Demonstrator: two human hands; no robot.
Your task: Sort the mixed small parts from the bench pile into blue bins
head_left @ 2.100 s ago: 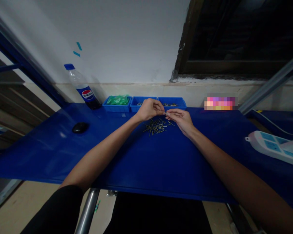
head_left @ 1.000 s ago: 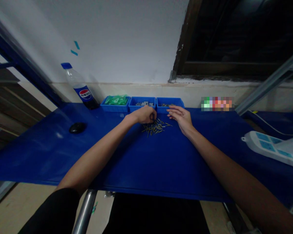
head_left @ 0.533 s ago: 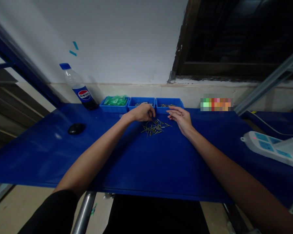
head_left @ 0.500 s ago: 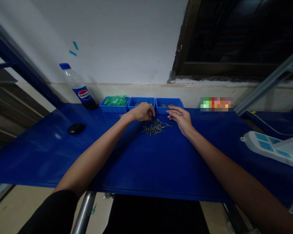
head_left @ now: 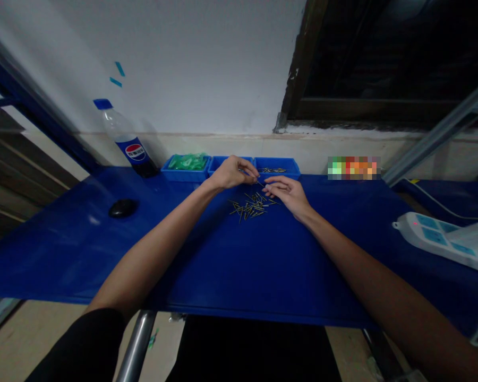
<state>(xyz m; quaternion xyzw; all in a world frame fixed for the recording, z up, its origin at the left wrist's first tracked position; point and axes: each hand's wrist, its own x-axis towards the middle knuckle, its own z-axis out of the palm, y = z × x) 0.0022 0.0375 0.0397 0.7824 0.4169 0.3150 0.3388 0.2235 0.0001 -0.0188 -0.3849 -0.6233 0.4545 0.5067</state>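
My left hand point(head_left: 236, 172) is closed in a pinch, thumb against fingers, in front of the middle blue bin. Facing it, my right hand point(head_left: 289, 195) pinches too. A thin metal piece point(head_left: 260, 183), seemingly a drill bit, spans the small gap between both sets of fingertips. Just below lies a loose pile of slim brass-coloured drill bits point(head_left: 248, 208) on the blue table point(head_left: 239, 265). More thin metal pieces point(head_left: 274, 170) lie in the right blue bin point(head_left: 284, 176). My left hand partly covers the middle blue bin point(head_left: 219, 164), hiding its contents.
A left blue bin point(head_left: 183, 175) holds green plastic packets point(head_left: 188, 161). Near it stands a cola bottle point(head_left: 129, 143), with a black mouse point(head_left: 122, 208) in front. At right lies a white power strip point(head_left: 434, 239). A blurred colourful item point(head_left: 353, 168) sits by the wall.
My left hand has risen from the pile and its fingertips now meet a thin metal piece. My right hand has shifted slightly left and down, its fingers closing on that piece.
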